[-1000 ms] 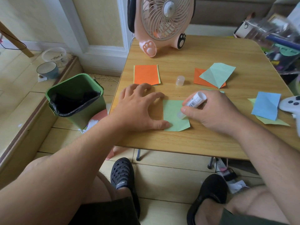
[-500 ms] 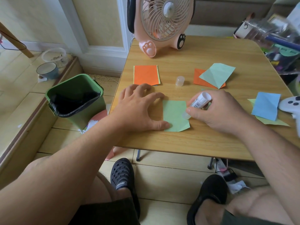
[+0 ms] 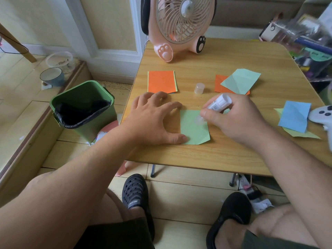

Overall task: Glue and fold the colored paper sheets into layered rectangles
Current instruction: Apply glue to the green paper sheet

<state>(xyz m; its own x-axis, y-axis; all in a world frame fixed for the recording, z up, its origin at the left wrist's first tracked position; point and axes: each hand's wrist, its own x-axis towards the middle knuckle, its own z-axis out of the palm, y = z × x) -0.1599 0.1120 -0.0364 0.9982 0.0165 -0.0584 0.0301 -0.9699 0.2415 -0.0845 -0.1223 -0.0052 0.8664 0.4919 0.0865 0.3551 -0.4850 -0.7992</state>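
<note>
A green paper sheet (image 3: pixel 193 130) lies near the front edge of the wooden table (image 3: pixel 215 155). My left hand (image 3: pixel 152 117) rests flat beside it, fingers spread, thumb on the sheet's lower left corner. My right hand (image 3: pixel 231 117) grips a white glue stick (image 3: pixel 218 102), tilted, its tip touching the sheet's upper right part. The glue stick's clear cap (image 3: pixel 199 88) stands behind. An orange-on-yellow folded rectangle (image 3: pixel 161 81) lies at the back left. A pale green sheet (image 3: pixel 240 80) overlaps an orange one (image 3: pixel 220 83). A blue sheet (image 3: pixel 294 115) lies on a yellow-green one at right.
A pink fan (image 3: pixel 179 24) stands at the table's back edge. A green bin (image 3: pixel 84 106) with a black liner sits on the floor to the left. A white game controller (image 3: pixel 321 114) and a cluttered pile (image 3: pixel 305 42) border the right side. My feet in black shoes are under the table.
My right hand has slid the glue stick's tip back from the sheet's right edge onto its upper right area. My left hand stays put on the sheet's corner.
</note>
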